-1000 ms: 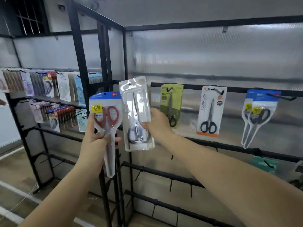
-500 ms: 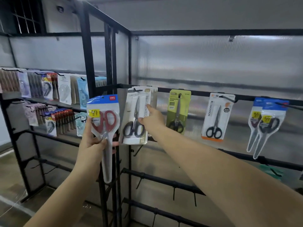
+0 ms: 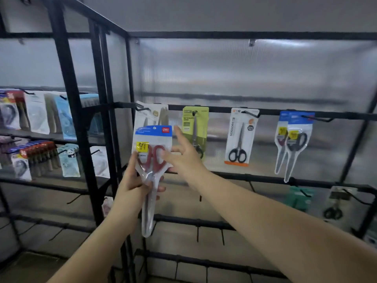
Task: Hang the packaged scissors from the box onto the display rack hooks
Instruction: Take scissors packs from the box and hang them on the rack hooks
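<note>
Left hand (image 3: 134,188) grips the red scissors pack (image 3: 152,160); right hand (image 3: 183,158), fingers spread, seems to touch it. Next: find a free hook.

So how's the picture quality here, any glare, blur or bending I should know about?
Head view: soft all over; the right hand and left-side packs are smeared, small print unreadable. Glare whitens the translucent back panel at the top. Wide-angle distortion leans the black rack posts. The red-handled scissors pack in the left hand is clearest.
</note>
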